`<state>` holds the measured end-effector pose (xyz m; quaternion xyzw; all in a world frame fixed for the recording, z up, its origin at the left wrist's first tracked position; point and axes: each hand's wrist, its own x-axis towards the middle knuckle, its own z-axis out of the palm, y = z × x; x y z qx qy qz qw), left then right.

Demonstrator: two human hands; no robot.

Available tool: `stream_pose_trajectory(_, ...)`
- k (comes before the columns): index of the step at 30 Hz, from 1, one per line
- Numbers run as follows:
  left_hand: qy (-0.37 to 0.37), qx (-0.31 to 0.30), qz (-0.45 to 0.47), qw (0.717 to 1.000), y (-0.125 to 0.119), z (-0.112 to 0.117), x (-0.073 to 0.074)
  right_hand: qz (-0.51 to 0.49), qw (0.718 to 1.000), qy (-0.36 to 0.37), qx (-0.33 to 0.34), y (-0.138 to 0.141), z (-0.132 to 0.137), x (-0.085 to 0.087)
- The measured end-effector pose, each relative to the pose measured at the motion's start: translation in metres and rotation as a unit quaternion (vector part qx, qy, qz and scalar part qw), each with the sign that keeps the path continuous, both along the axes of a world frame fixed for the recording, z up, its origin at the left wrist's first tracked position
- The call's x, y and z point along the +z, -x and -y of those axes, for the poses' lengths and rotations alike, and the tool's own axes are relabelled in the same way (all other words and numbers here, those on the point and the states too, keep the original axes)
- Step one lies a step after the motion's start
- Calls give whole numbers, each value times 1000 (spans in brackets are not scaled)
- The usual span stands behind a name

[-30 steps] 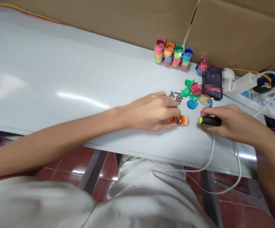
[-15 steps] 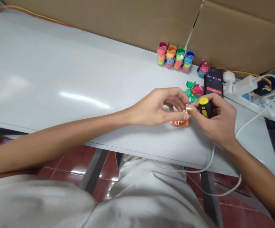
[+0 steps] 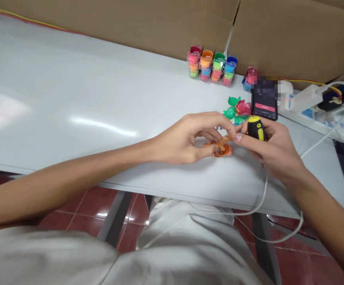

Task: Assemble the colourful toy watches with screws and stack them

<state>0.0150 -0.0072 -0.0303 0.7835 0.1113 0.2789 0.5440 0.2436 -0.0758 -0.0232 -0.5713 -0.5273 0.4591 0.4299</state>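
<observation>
My left hand [image 3: 197, 136] is closed around a small see-through orange plastic piece [image 3: 225, 139], its thumb and fingers low over the table. Directly below lies an orange plastic part [image 3: 222, 151] with a round rim, partly hidden by the fingers. My right hand [image 3: 274, 148] grips a stubby screwdriver [image 3: 255, 127] with a black and yellow handle, held in the palm. Its thumb and fingertips meet the left fingertips at the orange piece. Loose green plastic pieces [image 3: 230, 112] and a red plastic piece [image 3: 243, 107] lie just beyond the hands.
Several stacks of coloured plastic parts [image 3: 206, 63] stand along the cardboard wall [image 3: 148, 23]. A phone [image 3: 264, 103] lies by a white power strip [image 3: 332, 126] with plugs. A white cable [image 3: 265, 194] runs past my right wrist and over the table's front edge.
The gold-coloured piece at my fingertips is no longer visible; a see-through orange piece shows there now. My left hand has tilted its thumb down to the orange part. The screwdriver has turned more upright.
</observation>
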Motion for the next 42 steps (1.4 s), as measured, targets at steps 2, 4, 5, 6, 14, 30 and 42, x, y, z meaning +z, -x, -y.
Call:
stream_pose_trajectory(2, -56, 7, -6, 998, 0, 0, 0, -61, 997, 48, 6, -2, -2, -2)
stream_pose_trajectory(4, -66, 25, -13, 997, 0, 0, 1, -103, 993, 63, -3, -1, -3, -3)
stream_pose_trajectory(5, -51, 37, -17, 998, 0, 1, 2, -116, 991, 61, -12, 0, -3, -3)
stream_pose_trajectory(6, -27, 47, -22, 998, 0, 1, 2, -124, 990, 55, -21, 1, -3, -2)
stream_pose_trajectory(14, 119, 51, -33, 991, -3, 0, 3, -68, 997, -34, 10, 7, 9, -3)
stream_pose_trajectory(30, 134, 24, -47, 990, -2, -3, 4, 28, 995, -57, 75, 9, 13, 3)
stream_pose_trajectory(42, 144, 12, -47, 988, -3, -2, 4, 60, 994, -83, 29, 14, 14, 6)
